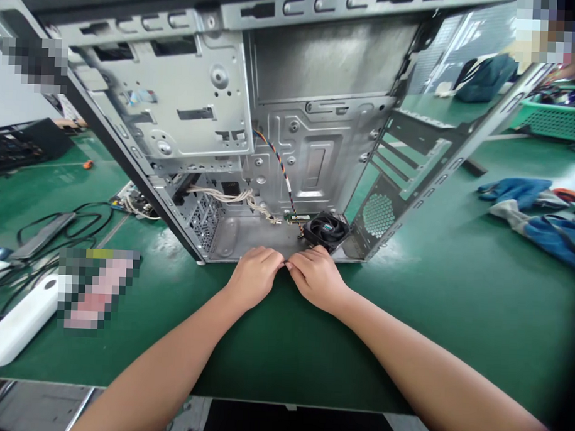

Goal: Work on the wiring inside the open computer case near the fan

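1. Head view: the computer case (277,108) stands upright on the green table (287,347), its open side facing the person.
2. The left hand (257,271) and right hand (317,276) meet just in front of the case's lower edge, fingers curled inward and fingertips nearly together. A dark sliver shows between them; too little is visible to tell whether either grip is grasping it or simply clenched.
3. A black fan (326,231) sits inside, low in the case, just beyond the right hand. A multicoloured twisted cable (282,168) runs down toward it.
4. White wires (222,193) trail along the lower left of the interior, toward a small green board (297,218) beside the fan.
5. Left of the case lie black cords (86,233) and a white oblong object (26,323).
6. To the right are a blue-and-grey cloth item (542,218) and, farther back, a green basket (559,118).
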Motion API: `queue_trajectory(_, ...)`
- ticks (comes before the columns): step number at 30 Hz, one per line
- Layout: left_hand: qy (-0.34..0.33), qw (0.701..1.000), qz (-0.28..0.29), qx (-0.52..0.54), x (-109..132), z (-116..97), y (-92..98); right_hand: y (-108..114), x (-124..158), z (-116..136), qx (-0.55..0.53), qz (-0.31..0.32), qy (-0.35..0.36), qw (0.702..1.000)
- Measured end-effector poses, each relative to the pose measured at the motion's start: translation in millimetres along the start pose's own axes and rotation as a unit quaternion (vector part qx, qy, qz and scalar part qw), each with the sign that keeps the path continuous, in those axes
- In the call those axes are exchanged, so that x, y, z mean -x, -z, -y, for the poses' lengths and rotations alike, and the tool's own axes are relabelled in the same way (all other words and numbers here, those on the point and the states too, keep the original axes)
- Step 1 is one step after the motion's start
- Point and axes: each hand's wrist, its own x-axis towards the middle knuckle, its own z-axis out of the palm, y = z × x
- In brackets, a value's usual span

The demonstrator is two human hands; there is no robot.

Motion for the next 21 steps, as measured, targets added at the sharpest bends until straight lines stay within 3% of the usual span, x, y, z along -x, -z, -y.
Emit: queue_trajectory(21, 0.011, 1.000, 0.006, 0.023, 1.4, -2.0, 1.2, -2.9, 1.6, -1.0, 0.008, 0.004, 0.000, 1.000)
